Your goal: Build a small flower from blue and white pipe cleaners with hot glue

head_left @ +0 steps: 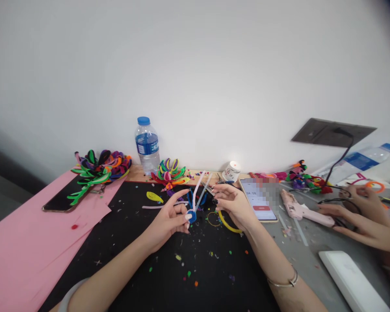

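Note:
My left hand (173,216) is closed, pinching a blue pipe cleaner coil (192,216) between thumb and fingers. A pale pink pipe cleaner (198,190) stands up from the coil. To its right my right hand (229,201) is closed around slim metal scissors (208,187), their tips pointing up and left toward the pale strip; fingers hide the handles. Behind the hands lie blue pipe cleaner loops (190,198) and a translucent stick (204,191). A yellow pipe cleaner (229,224) curves below my right hand.
Scraps dot the black mat (169,277). At the back stand a water bottle (147,147), pipe cleaner flowers (169,172) and a white roll (231,171). A phone (260,203) lies right. Beside it, another person's hand (360,223) holds a pink glue gun (307,212).

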`<state>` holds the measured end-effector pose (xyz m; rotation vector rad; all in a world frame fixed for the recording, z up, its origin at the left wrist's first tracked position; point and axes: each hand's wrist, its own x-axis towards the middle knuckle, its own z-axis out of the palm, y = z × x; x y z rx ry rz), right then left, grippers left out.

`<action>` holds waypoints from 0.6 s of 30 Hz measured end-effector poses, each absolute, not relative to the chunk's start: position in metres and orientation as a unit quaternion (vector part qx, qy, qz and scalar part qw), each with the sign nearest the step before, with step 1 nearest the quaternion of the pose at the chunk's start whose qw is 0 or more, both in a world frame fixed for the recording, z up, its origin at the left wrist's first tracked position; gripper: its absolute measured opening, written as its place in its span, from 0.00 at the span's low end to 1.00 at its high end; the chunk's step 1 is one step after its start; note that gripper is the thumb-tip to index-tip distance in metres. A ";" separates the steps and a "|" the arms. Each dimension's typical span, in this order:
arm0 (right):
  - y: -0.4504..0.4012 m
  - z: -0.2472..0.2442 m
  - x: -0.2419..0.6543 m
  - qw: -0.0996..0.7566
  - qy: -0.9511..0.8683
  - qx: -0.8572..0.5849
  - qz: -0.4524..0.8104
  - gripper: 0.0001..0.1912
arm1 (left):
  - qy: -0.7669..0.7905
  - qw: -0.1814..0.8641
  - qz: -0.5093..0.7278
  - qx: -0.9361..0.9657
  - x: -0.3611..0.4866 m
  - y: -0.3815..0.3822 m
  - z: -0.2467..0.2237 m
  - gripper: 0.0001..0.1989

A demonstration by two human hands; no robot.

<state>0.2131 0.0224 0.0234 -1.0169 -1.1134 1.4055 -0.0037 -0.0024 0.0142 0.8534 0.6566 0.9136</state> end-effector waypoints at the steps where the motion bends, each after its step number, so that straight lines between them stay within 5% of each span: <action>1: 0.023 0.023 0.213 0.520 -0.470 -0.425 0.573 0.18 | 0.302 0.761 0.419 0.392 -0.004 -0.002 0.014 0.34; 12: 0.027 0.023 0.220 0.513 -0.543 -0.440 0.498 0.20 | 0.302 0.760 0.412 0.401 -0.004 -0.002 0.013 0.33; 18: 0.025 0.030 0.221 0.462 -0.591 -0.445 0.489 0.29 | 0.315 0.751 0.428 0.392 -0.001 -0.004 0.014 0.33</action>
